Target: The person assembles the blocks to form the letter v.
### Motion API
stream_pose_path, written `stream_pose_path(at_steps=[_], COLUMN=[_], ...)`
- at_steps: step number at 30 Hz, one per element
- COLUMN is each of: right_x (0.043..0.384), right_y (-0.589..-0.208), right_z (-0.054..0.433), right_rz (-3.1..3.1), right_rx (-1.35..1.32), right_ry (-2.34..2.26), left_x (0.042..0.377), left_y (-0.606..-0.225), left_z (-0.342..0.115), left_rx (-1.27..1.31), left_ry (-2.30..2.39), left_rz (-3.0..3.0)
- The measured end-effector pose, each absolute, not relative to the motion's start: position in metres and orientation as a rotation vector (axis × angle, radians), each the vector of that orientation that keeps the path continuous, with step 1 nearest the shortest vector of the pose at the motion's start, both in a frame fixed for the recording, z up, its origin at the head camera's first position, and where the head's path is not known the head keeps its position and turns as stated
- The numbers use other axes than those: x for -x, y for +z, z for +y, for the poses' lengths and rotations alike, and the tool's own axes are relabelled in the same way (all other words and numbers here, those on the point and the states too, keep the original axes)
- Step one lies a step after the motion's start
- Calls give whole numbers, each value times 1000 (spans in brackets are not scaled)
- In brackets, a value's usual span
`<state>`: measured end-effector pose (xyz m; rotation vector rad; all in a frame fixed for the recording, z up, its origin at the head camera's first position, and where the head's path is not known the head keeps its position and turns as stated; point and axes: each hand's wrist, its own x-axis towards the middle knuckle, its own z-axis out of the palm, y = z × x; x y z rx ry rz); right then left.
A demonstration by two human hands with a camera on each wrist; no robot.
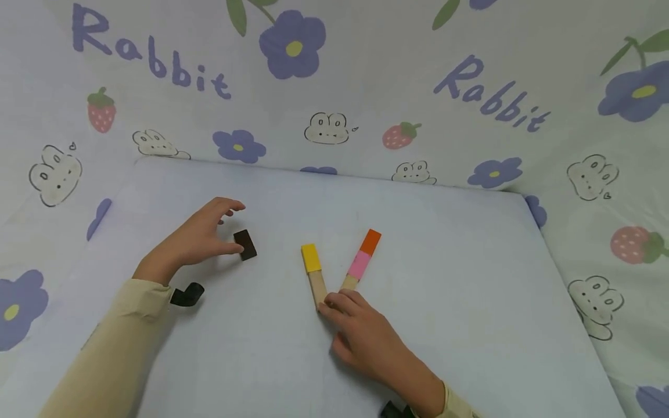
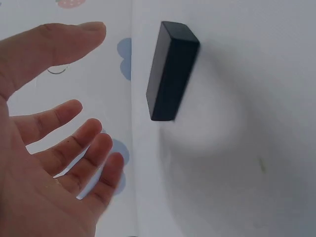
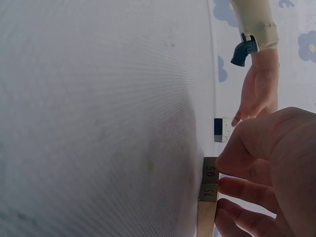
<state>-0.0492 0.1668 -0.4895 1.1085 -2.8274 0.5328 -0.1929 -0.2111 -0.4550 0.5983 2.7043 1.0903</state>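
Resting on the pale surface [image 1: 444,290], two wooden sticks are laid in a V that opens away from the person. The left stick [image 1: 314,273] carries a yellow far end; the right stick [image 1: 362,259] carries a pink band and an orange tip. The near, bare-wood ends of both sticks are touched by the fingertips [image 1: 334,302] of the right hand [image 1: 360,337], whose fingers are bent down onto them. In the right wrist view, small stamped numbers are seen on the stick ends under the fingers.

A small black block [image 1: 245,244] lies on the surface to the left of the sticks, well apart from them. The left hand [image 1: 195,238] is held just beside it with its grip spread apart: thumb and fingers are relaxed and nothing is clamped. Whether the thumb tip touches the block cannot be told.

The surface is backed by a printed cloth [image 1: 366,87] marked "Rabbit", with flowers and strawberries.
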Motion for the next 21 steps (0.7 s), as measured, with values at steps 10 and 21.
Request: stream_pose_path(at_steps=[10, 21], right_x=[47, 46], right_y=[-493, -496], right_z=[166, 164], right_rz=[-2816, -2808], right_rx=[-1089, -1091], right_ry=[563, 550], left_x=[186, 185], left_y=[-463, -483], left_z=[-218, -221], left_rx=[-599, -642], left_ry=[1092, 1102], left_rz=[2686, 2667])
